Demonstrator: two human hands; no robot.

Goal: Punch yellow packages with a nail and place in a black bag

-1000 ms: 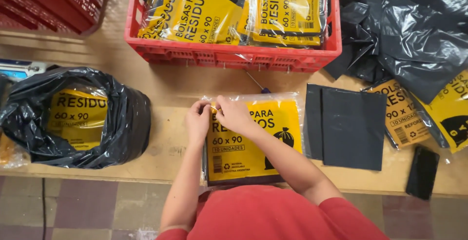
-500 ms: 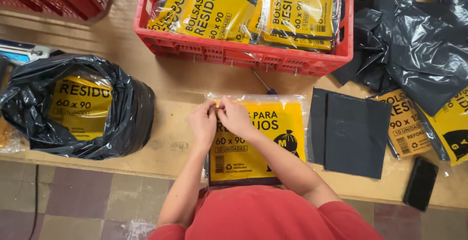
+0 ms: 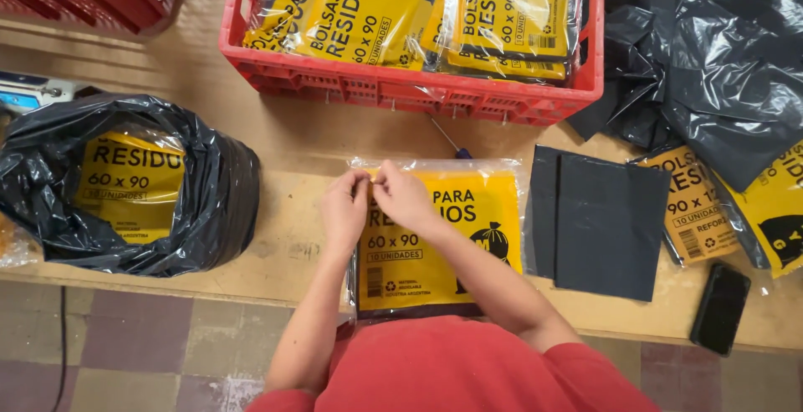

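Yellow and clear plastic under my fingers: the flat packet of bin bags (image 3: 439, 245) lies at the near edge of the bench (image 3: 293, 236), its lower end hanging a little over that edge toward my red shirt (image 3: 468, 370); my left hand (image 3: 345, 209) and my right hand (image 3: 401, 196) meet at the packet's top left corner, fingertips pressed together, each pinching the clear film of the open flap; I judge this to be the closing step, the mouth of the wrapper being folded or sealed over the yellow label; what comes next calls for keeping the film taut and flat and working along the top edge toward the right corner, without creasing the label. Just beyond the packet's top edge a thin tool with a blue handle (image 3: 452, 146) lies on the bench, partly hidden; I cannot tell what kind it is. Just right of the packet sits a folded stack of black bags (image 3: 598, 220), not touching it as far as I can see; further right, loose labelled packets (image 3: 694, 203) lie under a heap of crumpled black bags (image 3: 711, 69), and a dark phone (image 3: 719, 307) rests at the near right edge. Along the far edge stands a red crate (image 3: 401, 86) filled with finished yellow packets; at the left end a large black sack (image 3: 142, 186) lies open with one more yellow packet inside.
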